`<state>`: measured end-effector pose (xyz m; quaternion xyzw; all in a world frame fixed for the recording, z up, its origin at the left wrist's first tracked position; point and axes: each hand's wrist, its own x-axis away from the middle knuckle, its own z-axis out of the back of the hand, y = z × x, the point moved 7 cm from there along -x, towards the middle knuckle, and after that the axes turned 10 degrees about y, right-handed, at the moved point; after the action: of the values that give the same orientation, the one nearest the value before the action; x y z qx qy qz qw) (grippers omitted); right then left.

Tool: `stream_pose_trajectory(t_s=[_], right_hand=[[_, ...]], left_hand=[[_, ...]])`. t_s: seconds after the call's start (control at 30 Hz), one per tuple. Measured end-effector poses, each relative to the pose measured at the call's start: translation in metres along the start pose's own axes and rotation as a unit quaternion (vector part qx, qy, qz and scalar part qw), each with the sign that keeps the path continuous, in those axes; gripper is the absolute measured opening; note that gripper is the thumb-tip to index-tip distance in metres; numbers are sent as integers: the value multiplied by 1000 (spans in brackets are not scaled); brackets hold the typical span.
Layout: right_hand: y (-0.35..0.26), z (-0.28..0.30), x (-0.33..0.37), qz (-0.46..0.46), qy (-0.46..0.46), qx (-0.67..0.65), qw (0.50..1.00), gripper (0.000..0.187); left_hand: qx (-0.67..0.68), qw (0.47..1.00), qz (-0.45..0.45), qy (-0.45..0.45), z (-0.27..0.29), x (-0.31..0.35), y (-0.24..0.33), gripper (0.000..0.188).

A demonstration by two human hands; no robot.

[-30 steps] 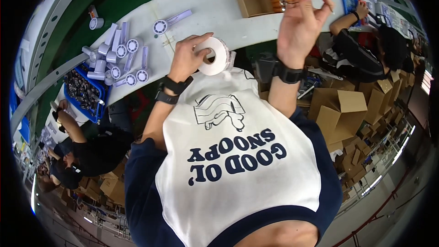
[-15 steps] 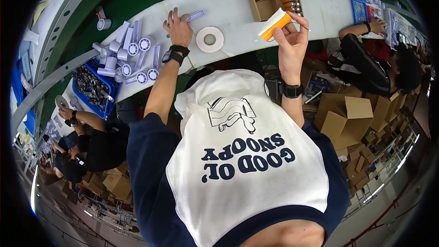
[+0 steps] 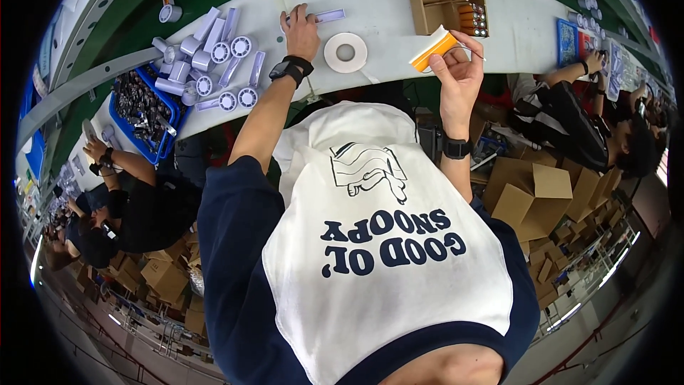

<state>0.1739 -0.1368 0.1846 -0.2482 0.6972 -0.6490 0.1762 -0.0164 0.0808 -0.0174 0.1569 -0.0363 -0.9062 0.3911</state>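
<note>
Beyond the tape roll, my left hand (image 3: 302,34) is palm down on the table, its fingers curled over one end of a pale lavender plastic handle (image 3: 330,16). The handle's other end sticks out to the right, showing its long recess; the part under my palm is hidden. My right hand (image 3: 462,71) is raised over the table's front edge, pinching an orange battery (image 3: 436,53) between thumb and fingers. A white strip runs along the battery's upper side, and a thin wire loops by my fingers. Between my hands lies a white tape roll (image 3: 345,53).
Several lavender fan housings (image 3: 221,52) are heaped on the left, beside a blue basket (image 3: 173,110) of small dark parts. A divided cardboard box (image 3: 420,7) with orange batteries stands at the back right. Co-workers (image 3: 573,117) sit on both sides; open cartons (image 3: 531,196) lie behind on the right.
The view has shifted, moving the scene slightly right. Under my left hand, the lavender handle has slid a little right and turned flatter. My right hand still holds the orange battery.
</note>
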Motion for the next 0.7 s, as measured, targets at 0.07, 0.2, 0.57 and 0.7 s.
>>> stream_pose_trajectory(t_s=[0.07,0.2,0.57,0.7], right_hand=[[7,-6,-1,-1,-17,-2,1000,52],[31,-16,-3,-15,-51,9,999,51],[110,-74,-40,50,-178,226,956,39],[122,-117,-54,124,-244,259,926,33]], left_hand=[[24,1000,4,-10,2,0,11,17],[77,997,9,1,18,7,16,14],[293,955,42,4,19,-2,-5,13],[342,936,43,69,18,-3,-15,16]])
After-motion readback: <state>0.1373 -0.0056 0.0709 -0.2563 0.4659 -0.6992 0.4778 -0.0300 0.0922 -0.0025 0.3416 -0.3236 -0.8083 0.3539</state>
